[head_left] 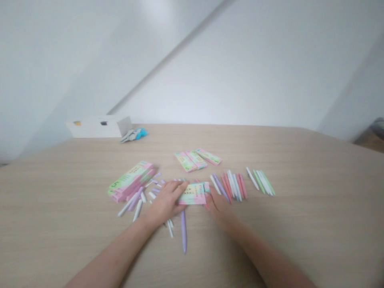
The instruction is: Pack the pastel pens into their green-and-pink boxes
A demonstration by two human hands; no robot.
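Observation:
Between my two hands is a small pastel cardboard box in pink, green and yellow, held level just above the table. My left hand grips its left end, fingers on top and thumb at the near edge. At its right end, my right hand closes round the box, where something pinkish shows by the fingers. Under and around my left hand lie loose white and purple pens, partly hidden. One purple pen points toward me below the box.
Left of my hands, similar boxes are stacked; several more flat boxes lie beyond. Rows of pink and white pens and green and white pens lie right. A white carton and a grey-blue crumpled item stand back left.

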